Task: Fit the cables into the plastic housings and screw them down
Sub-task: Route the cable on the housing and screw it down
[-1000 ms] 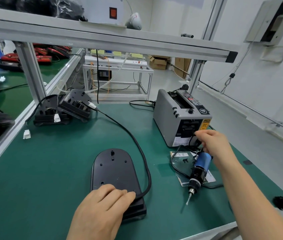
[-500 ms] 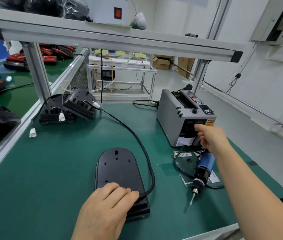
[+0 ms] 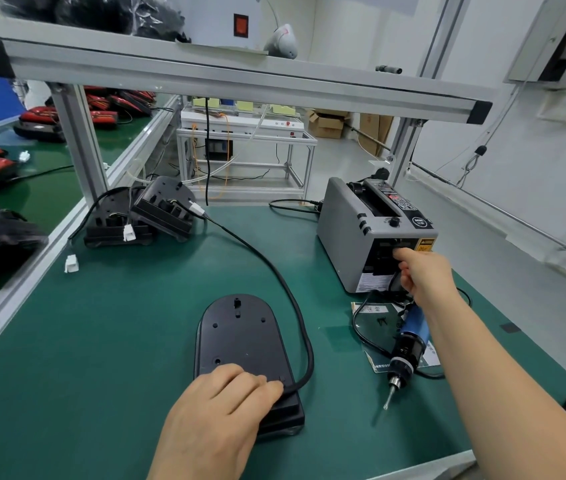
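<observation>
A flat black plastic housing (image 3: 240,334) lies on the green mat in front of me. A thick black cable (image 3: 274,271) curves from the back left round to the housing's near right corner. My left hand (image 3: 219,410) rests on the near end of the housing, its fingers pressing down where the cable enters. My right hand (image 3: 423,275) is up at the front outlet of the grey tape dispenser (image 3: 347,230), fingers curled and pinching at the slot; the tape itself is hidden by the fingertips. A blue and black electric screwdriver (image 3: 406,348) lies below that hand, tip toward me.
Two more black housings (image 3: 167,209) with white connectors lie at the back left beside the aluminium frame post (image 3: 80,140). A loose white connector (image 3: 71,263) sits near the mat's left edge. A printed card (image 3: 375,317) lies under the screwdriver and its cord.
My right hand has risen from just above the screwdriver to the dispenser's outlet. My left hand has stayed on the housing.
</observation>
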Demonstrator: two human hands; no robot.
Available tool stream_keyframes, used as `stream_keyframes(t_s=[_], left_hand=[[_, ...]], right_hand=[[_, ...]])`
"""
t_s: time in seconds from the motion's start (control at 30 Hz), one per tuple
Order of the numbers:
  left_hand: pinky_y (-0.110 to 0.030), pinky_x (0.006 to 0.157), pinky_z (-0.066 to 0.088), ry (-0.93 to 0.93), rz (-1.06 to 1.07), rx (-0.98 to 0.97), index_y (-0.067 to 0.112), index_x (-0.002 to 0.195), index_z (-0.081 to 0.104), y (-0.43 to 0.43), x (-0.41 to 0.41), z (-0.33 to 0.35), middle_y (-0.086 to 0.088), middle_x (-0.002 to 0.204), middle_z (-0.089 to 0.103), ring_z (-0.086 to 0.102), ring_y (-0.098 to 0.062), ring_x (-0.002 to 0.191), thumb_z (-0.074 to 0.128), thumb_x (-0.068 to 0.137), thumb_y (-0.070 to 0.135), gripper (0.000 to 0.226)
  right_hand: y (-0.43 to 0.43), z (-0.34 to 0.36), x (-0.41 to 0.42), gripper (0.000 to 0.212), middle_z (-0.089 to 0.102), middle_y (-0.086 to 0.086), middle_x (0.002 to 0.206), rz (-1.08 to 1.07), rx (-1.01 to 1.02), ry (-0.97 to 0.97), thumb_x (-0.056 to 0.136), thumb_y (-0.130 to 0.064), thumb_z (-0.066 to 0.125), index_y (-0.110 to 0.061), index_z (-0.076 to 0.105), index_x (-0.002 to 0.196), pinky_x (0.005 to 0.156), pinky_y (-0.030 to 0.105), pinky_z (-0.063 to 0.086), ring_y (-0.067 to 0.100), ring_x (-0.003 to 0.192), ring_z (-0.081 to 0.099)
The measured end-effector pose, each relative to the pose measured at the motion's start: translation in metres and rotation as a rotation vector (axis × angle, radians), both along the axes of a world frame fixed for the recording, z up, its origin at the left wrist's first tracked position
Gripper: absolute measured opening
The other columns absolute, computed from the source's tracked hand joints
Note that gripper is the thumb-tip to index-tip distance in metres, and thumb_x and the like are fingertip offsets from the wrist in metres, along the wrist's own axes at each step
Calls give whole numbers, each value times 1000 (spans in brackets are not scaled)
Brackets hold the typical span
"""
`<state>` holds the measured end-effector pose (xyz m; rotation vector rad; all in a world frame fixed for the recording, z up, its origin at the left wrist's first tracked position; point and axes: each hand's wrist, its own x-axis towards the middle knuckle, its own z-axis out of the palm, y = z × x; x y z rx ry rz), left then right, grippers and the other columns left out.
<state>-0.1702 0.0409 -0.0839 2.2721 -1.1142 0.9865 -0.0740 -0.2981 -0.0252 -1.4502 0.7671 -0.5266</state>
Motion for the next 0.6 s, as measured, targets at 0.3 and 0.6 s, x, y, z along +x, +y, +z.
stream_keyframes(t_s=[0.3, 0.6], left_hand=[[-20, 68, 38, 8, -30, -33, 26, 100, 56, 0, 1, -2, 10, 77, 65, 50, -11, 81, 47, 83, 7, 27], [-20, 69, 39, 32, -34, -26, 27, 102, 55, 1, 0, -4, 11, 79, 66, 52, -11, 82, 47, 83, 7, 28]], right_hand=[[4, -3, 3, 19, 48, 3, 61, -52, 9, -23, 83, -9, 64, -12, 51, 69, 37, 18, 31, 12, 46, 35], [11, -9, 1, 14, 51, 2, 65, -94, 38, -89, 83, -12, 65, -11, 55, 73, 40, 20, 33, 11, 47, 38]])
